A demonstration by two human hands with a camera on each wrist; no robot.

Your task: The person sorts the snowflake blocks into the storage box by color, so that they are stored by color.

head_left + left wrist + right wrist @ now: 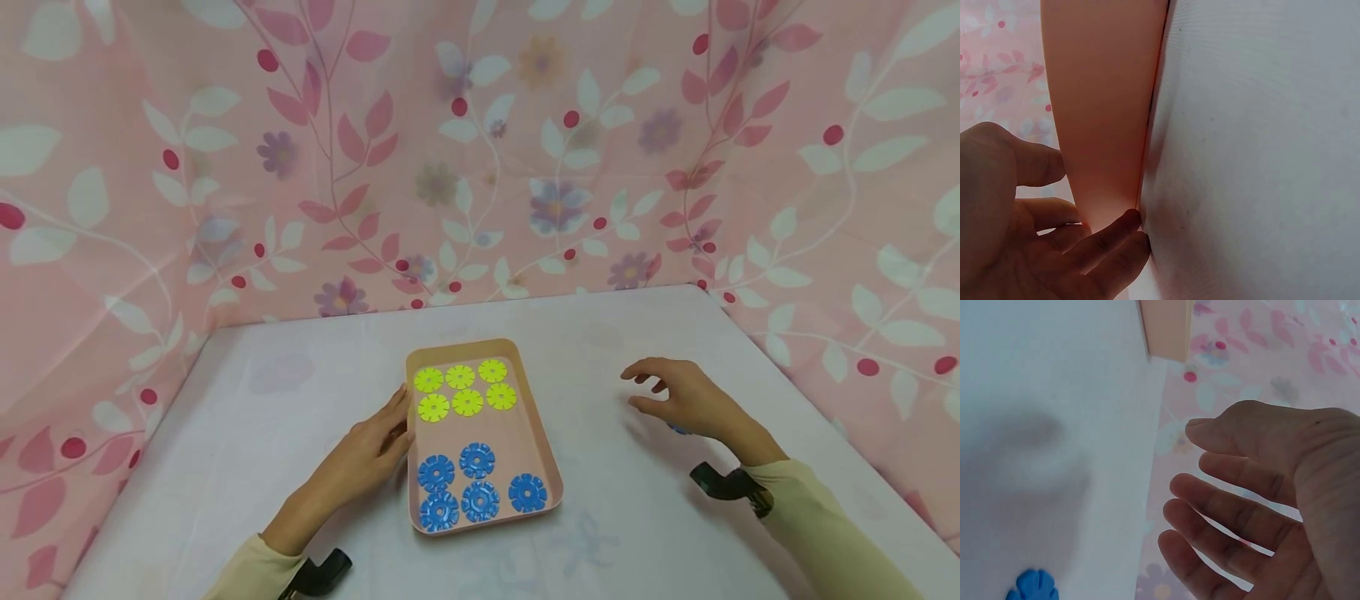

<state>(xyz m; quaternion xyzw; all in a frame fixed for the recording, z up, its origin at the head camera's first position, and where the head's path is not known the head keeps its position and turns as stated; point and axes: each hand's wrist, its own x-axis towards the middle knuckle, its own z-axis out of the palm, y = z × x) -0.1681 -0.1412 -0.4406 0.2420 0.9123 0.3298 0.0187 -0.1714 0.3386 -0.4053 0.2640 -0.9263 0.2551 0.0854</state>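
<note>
A shallow pink tray lies on the table with several yellow-green notched discs laid in rows at its far end. Several blue notched discs lie at its near end. My left hand rests against the tray's left side; in the left wrist view its fingertips touch the outer wall. My right hand hovers right of the tray, fingers loosely bent and holding nothing. Beneath it a blue disc is mostly hidden in the head view; part of that blue piece shows in the right wrist view.
A white cloth covers the table. Behind it and at both sides hangs a pink floral curtain. A black wrist camera sticks out from the right sleeve, another black camera from the left.
</note>
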